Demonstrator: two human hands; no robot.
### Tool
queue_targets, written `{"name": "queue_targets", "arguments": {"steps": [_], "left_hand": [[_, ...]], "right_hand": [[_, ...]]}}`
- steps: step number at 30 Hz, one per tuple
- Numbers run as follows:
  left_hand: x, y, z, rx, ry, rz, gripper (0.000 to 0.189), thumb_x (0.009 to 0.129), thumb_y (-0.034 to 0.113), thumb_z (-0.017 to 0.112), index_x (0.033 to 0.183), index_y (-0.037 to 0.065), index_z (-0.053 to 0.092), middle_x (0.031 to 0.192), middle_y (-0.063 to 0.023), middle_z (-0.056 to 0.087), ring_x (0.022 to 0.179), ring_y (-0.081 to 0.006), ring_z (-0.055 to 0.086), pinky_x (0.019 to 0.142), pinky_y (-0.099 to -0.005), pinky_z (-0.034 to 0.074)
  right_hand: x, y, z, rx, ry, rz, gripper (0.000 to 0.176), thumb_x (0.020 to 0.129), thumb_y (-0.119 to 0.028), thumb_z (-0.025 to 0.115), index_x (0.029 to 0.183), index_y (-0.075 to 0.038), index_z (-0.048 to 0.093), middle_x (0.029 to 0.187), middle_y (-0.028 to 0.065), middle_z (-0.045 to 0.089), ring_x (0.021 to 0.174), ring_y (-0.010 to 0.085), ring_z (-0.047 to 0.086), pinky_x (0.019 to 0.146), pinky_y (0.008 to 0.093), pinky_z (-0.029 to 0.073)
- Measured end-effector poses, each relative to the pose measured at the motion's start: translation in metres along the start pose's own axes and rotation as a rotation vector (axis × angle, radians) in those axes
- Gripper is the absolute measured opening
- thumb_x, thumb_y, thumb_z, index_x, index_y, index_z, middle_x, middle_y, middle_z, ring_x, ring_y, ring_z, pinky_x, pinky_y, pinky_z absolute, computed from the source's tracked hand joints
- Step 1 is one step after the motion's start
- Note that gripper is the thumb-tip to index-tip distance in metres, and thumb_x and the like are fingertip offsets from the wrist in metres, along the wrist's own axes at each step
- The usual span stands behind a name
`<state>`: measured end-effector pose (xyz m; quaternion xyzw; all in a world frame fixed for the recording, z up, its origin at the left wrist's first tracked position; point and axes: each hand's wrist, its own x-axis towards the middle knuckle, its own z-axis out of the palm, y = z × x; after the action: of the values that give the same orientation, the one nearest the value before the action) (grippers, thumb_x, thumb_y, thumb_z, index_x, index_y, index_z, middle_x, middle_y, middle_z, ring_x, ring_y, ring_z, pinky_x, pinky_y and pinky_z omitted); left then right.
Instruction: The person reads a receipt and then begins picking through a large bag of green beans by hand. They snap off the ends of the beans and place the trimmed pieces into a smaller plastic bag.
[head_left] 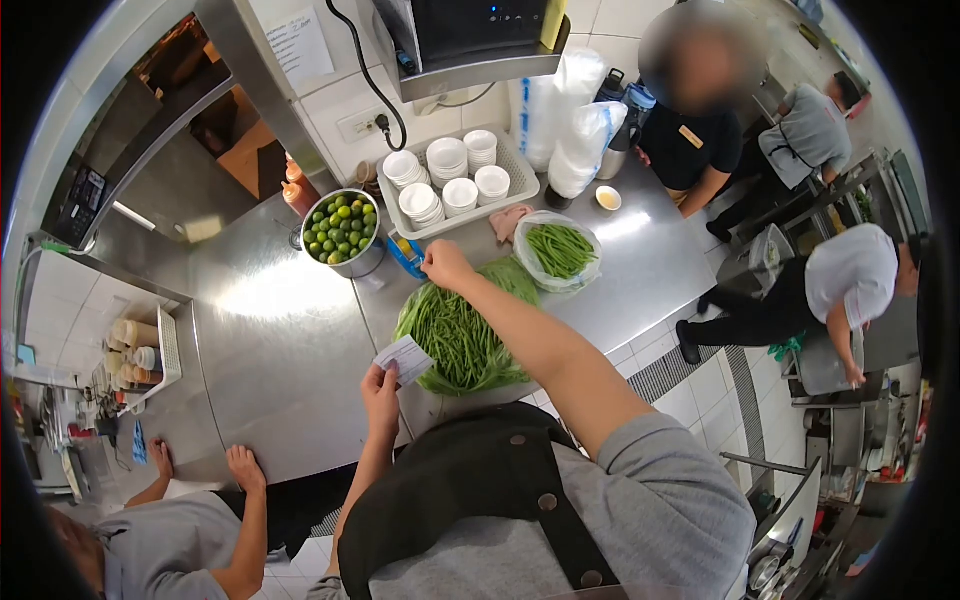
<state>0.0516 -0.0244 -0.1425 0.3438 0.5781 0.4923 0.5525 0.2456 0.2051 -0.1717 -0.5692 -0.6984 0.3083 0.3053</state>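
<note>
My left hand pinches a white paper slip with faint writing, held over the near left side of a green plastic bag of green beans. Beyond that bag, my right hand is closed, its fingertips at the edge of a small blue object with a yellow patch. What those fingers grip is too small to make out. To the right, a clear bag holds more green beans. Left of the blue object stands a metal pot of small green limes.
A white tray holds stacked white cups at the back. Beside it are plastic-wrapped stacks, a pink cloth and a small bowl. Sauce bottles stand behind the pot. A person's hands rest on the counter at left; other people stand right.
</note>
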Motion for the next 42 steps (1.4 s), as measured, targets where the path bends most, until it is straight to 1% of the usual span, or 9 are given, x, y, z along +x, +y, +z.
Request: {"name": "queue_targets", "arguments": {"steps": [3,9,14,17,20,26,35,38,42], "left_hand": [[0.002,-0.001,-0.003,0.050,0.023,-0.004,0.029,0.100,0.008,0.052,0.125,-0.003,0.060,0.113,-0.0091,0.067,0.100,-0.0181,0.065,0.088,-0.0358,0.055],[0.014,0.016,-0.015,0.204,0.076,0.021,0.026,0.098,0.014,0.057,0.116,-0.001,0.066,0.099,-0.0044,0.069,0.090,-0.0118,0.063,0.079,-0.0312,0.052],[0.033,0.052,-0.024,0.169,0.203,0.201,0.021,0.094,0.014,0.063,0.102,-0.004,0.070,0.076,0.0004,0.063,0.068,-0.0068,0.051,0.063,-0.0256,0.043],[0.038,0.070,-0.015,0.175,0.198,0.288,0.019,0.093,0.012,0.064,0.100,-0.005,0.070,0.075,0.0001,0.064,0.065,-0.0060,0.051,0.059,-0.0257,0.042],[0.035,0.077,-0.003,0.105,0.133,0.324,0.018,0.092,0.010,0.064,0.099,-0.006,0.070,0.075,-0.0012,0.066,0.065,-0.0050,0.052,0.057,-0.0254,0.042],[0.025,0.079,-0.001,0.194,0.095,0.286,0.021,0.092,0.009,0.064,0.105,-0.006,0.070,0.081,-0.0046,0.070,0.071,-0.0053,0.058,0.062,-0.0245,0.047],[0.010,0.093,0.010,0.091,0.061,0.285,0.020,0.093,0.009,0.066,0.105,-0.006,0.070,0.083,-0.0059,0.071,0.074,-0.0060,0.061,0.064,-0.0246,0.049],[0.004,0.105,0.010,0.350,0.014,0.250,0.016,0.095,0.006,0.063,0.105,-0.003,0.070,0.087,-0.0046,0.071,0.077,-0.0073,0.062,0.070,-0.0240,0.050],[-0.003,0.106,0.021,0.186,-0.071,0.334,0.013,0.097,0.006,0.060,0.103,-0.002,0.069,0.084,-0.0063,0.070,0.075,-0.0094,0.064,0.069,-0.0247,0.051]], "right_hand": [[0.012,0.007,0.004,-0.265,-0.027,-0.166,0.006,0.075,-0.003,0.068,0.073,0.002,0.069,0.079,0.0240,0.068,0.078,0.0410,0.068,0.072,0.0484,0.054],[0.002,-0.034,-0.030,-0.490,-0.252,-0.126,0.015,0.076,-0.005,0.066,0.087,0.003,0.071,0.091,0.0296,0.067,0.087,0.0433,0.068,0.076,0.0493,0.055],[-0.032,-0.119,-0.057,0.236,-0.468,-0.147,0.020,0.080,-0.018,0.078,0.089,0.000,0.074,0.088,0.0161,0.073,0.085,0.0250,0.070,0.078,0.0367,0.054],[-0.054,-0.141,-0.049,0.739,-0.478,-0.075,0.016,0.084,-0.017,0.076,0.091,-0.002,0.074,0.102,0.0103,0.073,0.094,0.0159,0.065,0.090,0.0325,0.047],[-0.061,-0.147,-0.045,0.890,-0.519,0.021,0.011,0.088,-0.013,0.073,0.092,-0.003,0.074,0.112,0.0106,0.070,0.101,0.0163,0.063,0.094,0.0329,0.046],[-0.061,-0.143,-0.040,0.847,-0.603,0.197,0.014,0.087,-0.013,0.075,0.090,0.001,0.074,0.093,0.0068,0.074,0.086,0.0120,0.066,0.081,0.0277,0.051],[-0.073,-0.147,-0.040,0.672,-0.419,-0.048,0.019,0.082,-0.005,0.075,0.100,0.003,0.075,0.093,0.0101,0.075,0.079,0.0117,0.068,0.070,0.0273,0.053],[-0.081,-0.168,-0.068,0.515,-0.353,-0.071,0.017,0.081,-0.005,0.076,0.097,0.000,0.077,0.096,0.0094,0.075,0.086,0.0111,0.068,0.076,0.0250,0.052],[-0.072,-0.166,-0.133,0.365,0.003,-0.335,0.029,0.080,-0.003,0.076,0.109,-0.003,0.072,0.098,0.0064,0.075,0.090,0.0103,0.067,0.082,0.0223,0.048]]}}
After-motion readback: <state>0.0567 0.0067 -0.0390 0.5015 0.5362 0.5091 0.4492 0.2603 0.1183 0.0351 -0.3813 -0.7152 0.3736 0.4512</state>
